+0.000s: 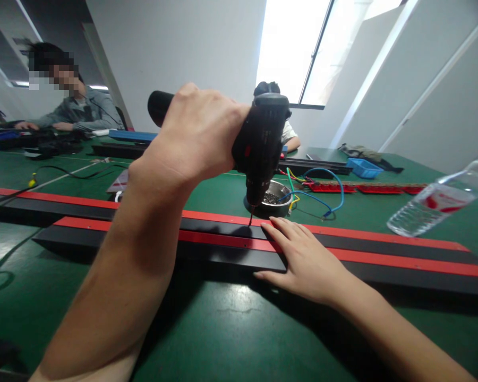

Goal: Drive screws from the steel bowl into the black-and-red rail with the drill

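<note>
My left hand [207,130] is wrapped round the grip of a black cordless drill [265,140]. The drill points downward, and its thin bit ends just above the nearer of two long black bars with red strips, or on it; I cannot tell whether it touches. My right hand [302,254] lies with fingers spread across this nearer black bar [227,260], thumb on its front side and fingertips toward the farther black bar [366,241]. Small holes or screws dot the red strips. Behind the drill stands a metal bowl [284,192] of small dark screws.
Blue, green and yellow wires [336,199] lie beside the bowl. A clear water bottle [434,204] lies tilted at the right. Farther back are a blue basket [364,168] and red strips [336,187]. One person [79,109] sits at the far left, another behind the drill.
</note>
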Demonstrator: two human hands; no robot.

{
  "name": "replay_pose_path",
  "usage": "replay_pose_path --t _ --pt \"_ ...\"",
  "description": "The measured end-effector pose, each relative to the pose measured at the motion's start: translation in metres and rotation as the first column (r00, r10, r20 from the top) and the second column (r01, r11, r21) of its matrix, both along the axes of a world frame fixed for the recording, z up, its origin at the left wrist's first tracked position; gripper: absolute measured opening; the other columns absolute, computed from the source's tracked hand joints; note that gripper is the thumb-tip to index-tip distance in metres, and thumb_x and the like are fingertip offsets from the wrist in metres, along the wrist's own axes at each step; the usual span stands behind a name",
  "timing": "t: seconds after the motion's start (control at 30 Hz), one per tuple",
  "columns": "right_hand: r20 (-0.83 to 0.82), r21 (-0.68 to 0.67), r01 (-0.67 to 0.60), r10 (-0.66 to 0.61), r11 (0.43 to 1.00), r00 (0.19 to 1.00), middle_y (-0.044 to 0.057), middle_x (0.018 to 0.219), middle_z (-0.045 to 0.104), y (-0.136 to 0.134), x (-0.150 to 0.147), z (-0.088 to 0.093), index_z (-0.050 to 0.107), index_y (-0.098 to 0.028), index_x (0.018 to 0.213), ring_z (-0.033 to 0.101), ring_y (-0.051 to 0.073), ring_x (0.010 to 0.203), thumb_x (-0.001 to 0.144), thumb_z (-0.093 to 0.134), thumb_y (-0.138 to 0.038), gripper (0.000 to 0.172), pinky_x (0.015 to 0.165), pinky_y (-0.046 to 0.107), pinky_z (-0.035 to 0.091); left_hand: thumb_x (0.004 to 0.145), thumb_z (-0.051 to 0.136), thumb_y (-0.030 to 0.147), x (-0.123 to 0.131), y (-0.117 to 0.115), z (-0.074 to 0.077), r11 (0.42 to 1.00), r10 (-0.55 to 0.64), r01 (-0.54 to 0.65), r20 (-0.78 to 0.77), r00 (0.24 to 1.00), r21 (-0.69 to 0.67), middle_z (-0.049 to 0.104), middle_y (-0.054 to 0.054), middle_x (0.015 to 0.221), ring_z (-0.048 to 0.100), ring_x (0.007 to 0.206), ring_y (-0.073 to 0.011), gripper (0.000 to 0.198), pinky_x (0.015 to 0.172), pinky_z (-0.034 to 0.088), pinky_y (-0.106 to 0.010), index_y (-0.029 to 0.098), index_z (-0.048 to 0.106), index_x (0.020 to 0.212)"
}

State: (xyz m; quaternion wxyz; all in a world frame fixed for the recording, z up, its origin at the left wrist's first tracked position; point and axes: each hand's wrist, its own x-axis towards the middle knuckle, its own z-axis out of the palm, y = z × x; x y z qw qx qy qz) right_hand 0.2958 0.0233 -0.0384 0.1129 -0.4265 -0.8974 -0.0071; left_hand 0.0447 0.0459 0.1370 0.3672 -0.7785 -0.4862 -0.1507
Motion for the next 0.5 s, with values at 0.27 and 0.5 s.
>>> replay_pose_path --t 0.27,0.5 --pt "0.018 0.003 0.016 -0.016 1.000 1.000 0.023 0.168 0.042 -0.0004 0.0000 0.0009 0.045 -0.016 0.163 0.041 0.043 0.154 0.086 0.061 -0.083 0.103 0.124 0.063 0.038 0.100 0.043 0.044 -0.0008 -0.0010 -0.0002 1.000 0.004 -0.004 0.004 1.000 -0.015 0.080 -0.021 0.102 0.076 0.096 -0.0429 0.040 0.073 0.040 -0.043 0.021 0.072 0.114" --pt "0.012 -0.018 0.021 -0.021 1.000 1.000 0.023 0.168 0.041 -0.0007 -0.0007 0.0018 0.045 -0.016 0.164 0.040 0.044 0.155 0.085 0.064 -0.082 0.104 0.125 0.063 0.037 0.098 0.047 0.049 -0.0002 0.0007 -0.0004 0.999 0.009 -0.008 0.026 1.000 -0.038 0.079 -0.021 0.102 0.073 0.091 -0.0423 0.042 0.077 0.042 -0.048 0.021 0.076 0.113"
